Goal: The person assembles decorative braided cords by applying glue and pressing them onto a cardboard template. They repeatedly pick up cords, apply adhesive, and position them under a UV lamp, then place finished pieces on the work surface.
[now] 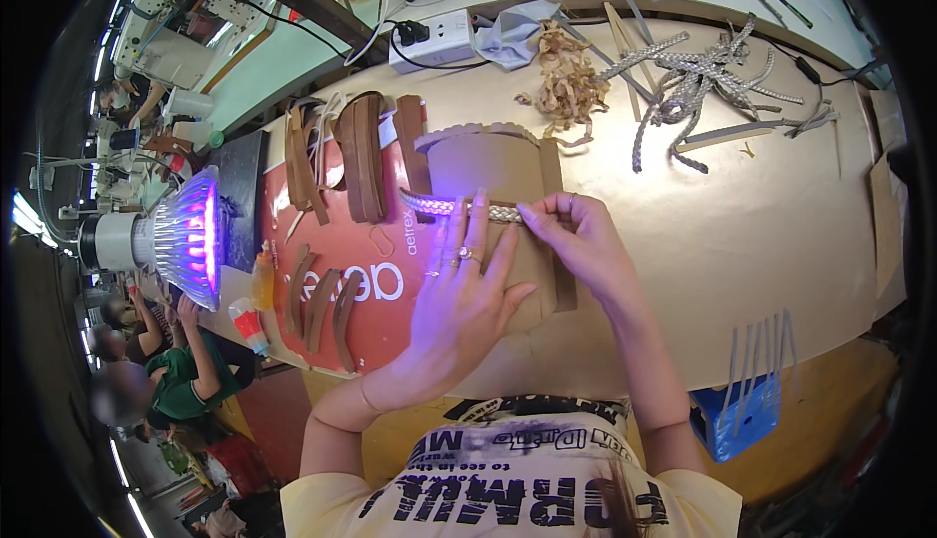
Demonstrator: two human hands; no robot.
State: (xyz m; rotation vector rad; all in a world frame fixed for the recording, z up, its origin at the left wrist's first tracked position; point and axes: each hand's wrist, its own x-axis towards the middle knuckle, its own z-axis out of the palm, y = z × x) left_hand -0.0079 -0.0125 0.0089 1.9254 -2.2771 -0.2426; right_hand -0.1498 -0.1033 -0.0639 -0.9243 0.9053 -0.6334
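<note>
A pale braided strap (429, 205) with a brown edge lies across a curved tan cardboard form (485, 162) in front of me. My left hand (457, 279) rests flat on the form, its fingers stretched out and touching the strap. At the strap's right part, my right hand (578, 233) has thumb and fingers pinched on it. Fingers hide some of the strap's length. Purple light from a large lamp (190, 239) at the left falls on the strap and my left hand.
Brown leather strips (363, 158) lie on a red board (366, 245) at the left. Glue bottles (263, 277) stand nearby. Loose braided cords (703, 84), tan scraps (571, 75) and a power strip (434, 40) sit at the back. A blue stool (739, 416) holds grey strips. Other people work at far left.
</note>
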